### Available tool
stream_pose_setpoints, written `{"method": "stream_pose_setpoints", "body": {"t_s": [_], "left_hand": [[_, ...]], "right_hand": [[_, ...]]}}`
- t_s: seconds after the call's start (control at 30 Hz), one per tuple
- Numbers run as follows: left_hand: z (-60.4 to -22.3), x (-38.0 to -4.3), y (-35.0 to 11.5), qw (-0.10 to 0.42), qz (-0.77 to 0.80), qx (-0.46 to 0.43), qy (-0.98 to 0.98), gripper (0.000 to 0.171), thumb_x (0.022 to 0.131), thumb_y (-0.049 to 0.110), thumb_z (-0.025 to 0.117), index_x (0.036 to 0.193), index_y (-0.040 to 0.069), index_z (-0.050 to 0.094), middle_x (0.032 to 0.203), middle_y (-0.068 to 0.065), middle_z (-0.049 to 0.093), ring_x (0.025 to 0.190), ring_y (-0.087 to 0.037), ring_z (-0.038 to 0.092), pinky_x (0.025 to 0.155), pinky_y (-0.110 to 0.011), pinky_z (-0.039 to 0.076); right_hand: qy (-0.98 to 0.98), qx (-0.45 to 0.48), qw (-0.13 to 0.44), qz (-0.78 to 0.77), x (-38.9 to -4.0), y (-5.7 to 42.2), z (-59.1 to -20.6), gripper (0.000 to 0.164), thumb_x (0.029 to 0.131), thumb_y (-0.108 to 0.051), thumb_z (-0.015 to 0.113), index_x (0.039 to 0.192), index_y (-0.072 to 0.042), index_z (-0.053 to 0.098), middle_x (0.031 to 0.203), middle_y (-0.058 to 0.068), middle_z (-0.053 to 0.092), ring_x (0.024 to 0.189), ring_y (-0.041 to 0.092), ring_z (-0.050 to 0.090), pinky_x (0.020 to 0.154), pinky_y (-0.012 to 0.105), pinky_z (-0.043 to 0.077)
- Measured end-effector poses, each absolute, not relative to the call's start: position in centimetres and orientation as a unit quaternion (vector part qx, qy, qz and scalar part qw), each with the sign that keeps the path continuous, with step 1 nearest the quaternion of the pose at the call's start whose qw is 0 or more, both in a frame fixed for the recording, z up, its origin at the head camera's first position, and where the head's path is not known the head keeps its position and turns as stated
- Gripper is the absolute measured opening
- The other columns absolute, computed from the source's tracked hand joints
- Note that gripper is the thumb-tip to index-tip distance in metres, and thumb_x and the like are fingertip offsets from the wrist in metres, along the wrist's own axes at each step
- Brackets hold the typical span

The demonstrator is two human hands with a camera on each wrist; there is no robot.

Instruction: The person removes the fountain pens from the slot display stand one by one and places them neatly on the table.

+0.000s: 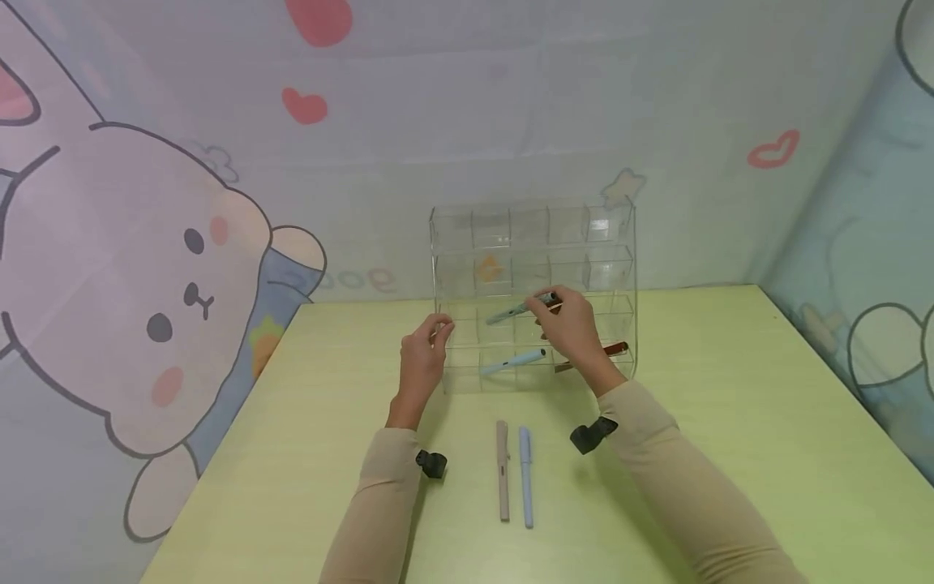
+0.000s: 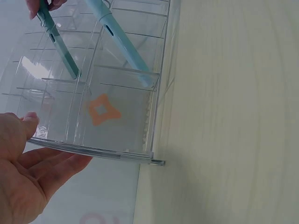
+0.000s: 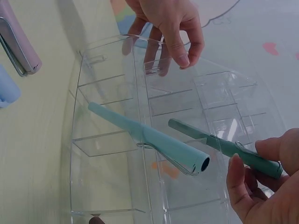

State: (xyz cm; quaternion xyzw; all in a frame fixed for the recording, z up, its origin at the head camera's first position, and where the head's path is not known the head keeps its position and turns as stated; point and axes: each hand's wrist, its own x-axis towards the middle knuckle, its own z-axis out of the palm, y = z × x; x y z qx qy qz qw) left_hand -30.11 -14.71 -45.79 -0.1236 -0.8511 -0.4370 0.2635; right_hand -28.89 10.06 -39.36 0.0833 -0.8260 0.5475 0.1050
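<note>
A clear acrylic rack (image 1: 492,229) with rows of compartments stands upright on the table. My left hand (image 1: 423,357) grips its left side panel, thumb on the near face and fingers behind, as the left wrist view shows. In my right hand (image 1: 572,328), thumb and fingers pinch a green pen (image 3: 229,148) by its capped end. The pen slants, its other end at a compartment in the second row from the bottom. Below it, a light teal pen (image 1: 514,361) leans in the bottom row. A dark red pen (image 1: 616,349) lies further right there, partly hidden by my right wrist.
On the table (image 1: 292,454) in front of the rack lie a pinkish-taupe pen (image 1: 503,470) and a pale blue pen (image 1: 526,478), side by side. A printed cloth backdrop (image 1: 700,97) hangs close behind the rack.
</note>
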Motion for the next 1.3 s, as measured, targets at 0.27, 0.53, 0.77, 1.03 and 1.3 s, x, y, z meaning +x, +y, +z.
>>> {"method": "stream_pose_setpoints", "body": {"t_s": [0.27,0.53,0.77,1.03,1.3], "left_hand": [[-45.77,-30.19,-14.68,0.253,-0.434,-0.116,-0.857,0.019,0.103,0.025,0.060,0.111,0.011,0.069,0.096,-0.017,0.071,0.100,-0.037,0.070,0.055,-0.037,0.048],[-45.82,-30.33,-14.77,0.262,-0.429,-0.119,-0.856,0.015,0.103,0.024,0.060,0.109,0.013,0.068,0.080,-0.011,0.066,0.089,-0.035,0.073,0.050,-0.032,0.040],[-45.87,-30.33,-14.81,0.262,-0.427,-0.121,-0.857,0.015,0.103,0.024,0.060,0.110,0.013,0.068,0.089,-0.014,0.070,0.095,-0.036,0.072,0.053,-0.034,0.045],[-46.03,-30.26,-14.78,0.265,-0.428,-0.120,-0.856,0.015,0.103,0.024,0.060,0.109,0.014,0.068,0.085,-0.011,0.070,0.070,-0.032,0.071,0.051,-0.032,0.041],[-45.86,-30.21,-14.76,0.256,-0.431,-0.112,-0.858,0.018,0.103,0.026,0.059,0.111,0.014,0.069,0.101,-0.013,0.073,0.096,-0.033,0.072,0.065,-0.042,0.052]], "right_hand": [[-0.798,0.084,0.118,0.585,-28.62,10.42,-39.27,0.031,0.102,-0.028,0.060,0.121,-0.004,0.062,0.101,0.019,0.068,0.082,0.028,0.069,0.067,0.033,0.057],[-0.730,0.083,0.155,0.660,-28.93,10.18,-39.33,0.034,0.100,-0.015,0.062,0.129,0.001,0.054,0.109,0.018,0.063,0.094,0.025,0.068,0.073,0.030,0.057],[-0.687,0.089,0.165,0.702,-28.79,10.17,-39.09,0.037,0.099,-0.008,0.063,0.132,0.002,0.051,0.114,0.019,0.062,0.091,0.023,0.068,0.072,0.033,0.058],[-0.664,0.108,0.167,0.721,-28.59,10.27,-39.65,0.035,0.098,-0.005,0.062,0.131,0.002,0.051,0.117,0.024,0.059,0.088,0.020,0.065,0.070,0.038,0.058],[-0.650,0.122,0.206,0.721,-28.45,10.30,-39.60,0.035,0.096,0.002,0.058,0.131,0.000,0.054,0.108,0.012,0.052,0.089,0.024,0.064,0.071,0.036,0.058]]}}
